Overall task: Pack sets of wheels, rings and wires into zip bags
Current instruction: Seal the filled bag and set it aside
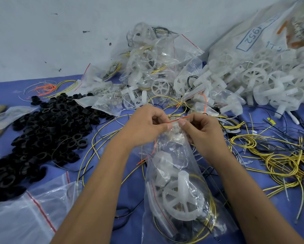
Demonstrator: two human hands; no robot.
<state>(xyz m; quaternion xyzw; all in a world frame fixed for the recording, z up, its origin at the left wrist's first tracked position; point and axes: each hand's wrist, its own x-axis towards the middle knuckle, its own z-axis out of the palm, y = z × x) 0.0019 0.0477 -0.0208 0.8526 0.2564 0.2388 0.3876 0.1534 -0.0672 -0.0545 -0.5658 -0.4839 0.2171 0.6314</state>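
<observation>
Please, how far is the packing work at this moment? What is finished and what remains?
Done: a heap of filled bags lies by the wall. In hand: the left hand and right hand pinch the red zip edge of a bag already holding a white wheel and yellow wire; whether it is sealed is unclear. Left: many loose wheels, black rings, wires and empty bags.

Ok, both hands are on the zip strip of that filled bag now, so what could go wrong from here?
1. The left hand and right hand pinch the zip bag at its red strip; a yellow wire coiled inside could spring up and get caught in the seal.
2. Loose wires lie under the bag and may drag along when it is lifted.
3. The white wheel bulges the bag, which may strain the seal.
</observation>
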